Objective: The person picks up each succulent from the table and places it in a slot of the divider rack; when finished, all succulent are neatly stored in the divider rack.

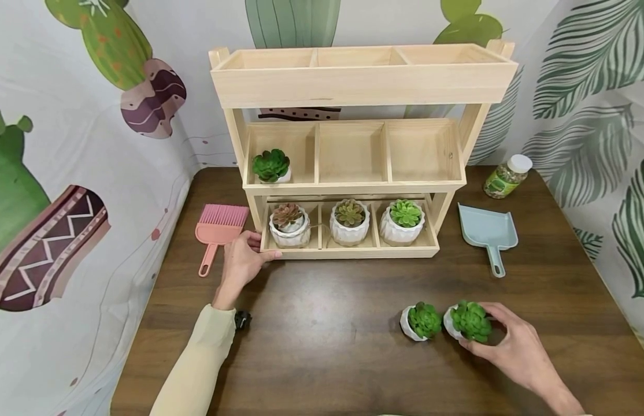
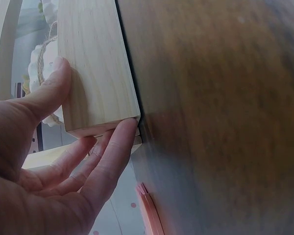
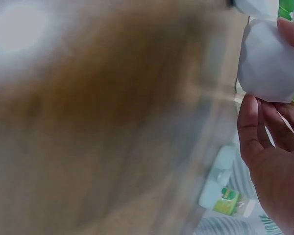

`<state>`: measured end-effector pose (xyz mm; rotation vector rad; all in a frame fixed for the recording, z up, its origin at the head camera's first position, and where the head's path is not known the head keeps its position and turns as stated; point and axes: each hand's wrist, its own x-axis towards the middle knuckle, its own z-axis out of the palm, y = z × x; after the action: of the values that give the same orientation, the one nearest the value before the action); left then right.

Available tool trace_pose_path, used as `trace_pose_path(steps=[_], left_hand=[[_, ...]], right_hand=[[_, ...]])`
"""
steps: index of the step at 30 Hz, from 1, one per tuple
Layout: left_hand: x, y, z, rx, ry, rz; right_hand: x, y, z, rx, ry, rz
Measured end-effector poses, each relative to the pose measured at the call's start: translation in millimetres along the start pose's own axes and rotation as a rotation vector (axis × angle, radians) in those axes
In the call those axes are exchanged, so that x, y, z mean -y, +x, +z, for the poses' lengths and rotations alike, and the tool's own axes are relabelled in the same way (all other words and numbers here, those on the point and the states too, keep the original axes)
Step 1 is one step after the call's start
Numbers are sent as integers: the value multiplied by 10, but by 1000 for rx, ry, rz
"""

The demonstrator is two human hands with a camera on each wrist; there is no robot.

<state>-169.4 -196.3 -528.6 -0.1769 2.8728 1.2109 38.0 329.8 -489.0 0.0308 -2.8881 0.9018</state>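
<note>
My left hand (image 1: 243,257) grips the front left corner of the wooden plant shelf (image 1: 348,253), thumb over the front board and fingers against its end. My right hand (image 1: 519,346) holds a small potted succulent (image 1: 470,322) by its white pot (image 3: 269,61), thumb on one side and fingers on the other. Just left of it on the table stands a second green succulent (image 1: 424,320) in a white pot. Three larger white pots with a reddish succulent (image 1: 287,215), an olive one (image 1: 350,214) and a bright green one (image 1: 405,214) fill the bottom tier. A dark green succulent (image 1: 271,166) sits in the middle tier's left compartment.
A pink brush (image 1: 218,233) lies left of the shelf, near my left hand. On the right lie a pale blue dustpan (image 1: 489,231) and, behind it, a jar with a white lid (image 1: 507,176). Patterned cloth (image 1: 93,346) hangs around the brown table (image 1: 322,346).
</note>
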Motion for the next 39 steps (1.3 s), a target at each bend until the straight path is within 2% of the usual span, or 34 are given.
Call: trace_pose_path(steps=[2,5,8,10,11,15,18,23,24,25,30,31,39], left_hand=[[142,76,72,-18,8,11],[103,60,47,-12,1,8],[-126,-67,-66,-1,-21,3],[-31,-20,-22,-3,-15,19],[-20,-10,-8,1,-6,6],[329,167,155,-10,8,48],[339,175,158,-16,21,51],[-84,-51,-45,-4,-9,17],[-123,-76,-66,-7,-32,28],[-222,-135,-114,-5,-40,23],[-324,-192,-140,-8,-27,15],[-375,-217,-158,1,-13,-1],[-355,-208,-154,6,-1,-31]], right_hand=[[32,37,-28,-26,12,-14],[98,115,-68,-60,47,-57],[180,206,-110,-82,71,-102],[236,271,-133,-93,76,-133],[265,304,-143,-98,72,-142],[386,440,-182,-99,75,-169],[490,565,-214,-96,92,-198],[695,817,-274,-117,96,-275],[741,866,-287,-122,93,-287],[788,917,-302,-124,93,-300],[1035,1156,-378,-106,99,-338],[1084,1201,-394,-99,99,-345],[1418,1558,-471,-68,128,-404]])
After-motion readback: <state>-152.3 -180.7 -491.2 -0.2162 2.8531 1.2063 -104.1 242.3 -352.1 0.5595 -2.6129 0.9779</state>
